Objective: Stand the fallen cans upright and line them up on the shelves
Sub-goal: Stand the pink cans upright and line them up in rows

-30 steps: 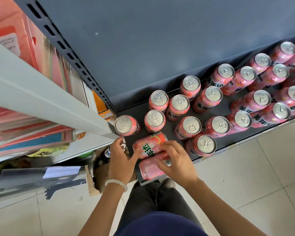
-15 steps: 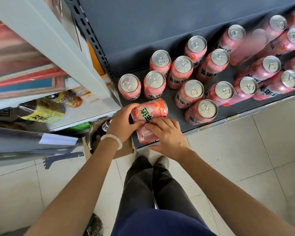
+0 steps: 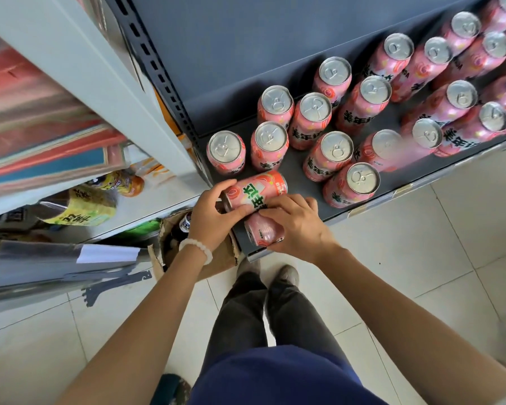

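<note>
Two pink cans lie on their sides at the front left corner of the dark shelf (image 3: pixel 310 171). The upper fallen can (image 3: pixel 260 190) lies crosswise with green lettering on top; my left hand (image 3: pixel 214 214) grips its left end. The lower fallen can (image 3: pixel 265 230) points toward the shelf's front edge, and my right hand (image 3: pixel 297 225) wraps over it, fingertips also touching the upper can. Several pink cans stand upright behind, such as one (image 3: pixel 225 152) at the left and one (image 3: pixel 352 185) near the front edge.
A grey upright post (image 3: pixel 155 71) borders the shelf on the left. Left of it a white shelf holds packets (image 3: pixel 79 206). A torn cardboard box (image 3: pixel 193 258) with a bottle sits on the tiled floor below my left wrist. My legs and shoes stand before the shelf.
The view has tilted down and drawn back from the shelf. Both hands stay on the two fallen cans; the right hand has closed further over the lower can.
</note>
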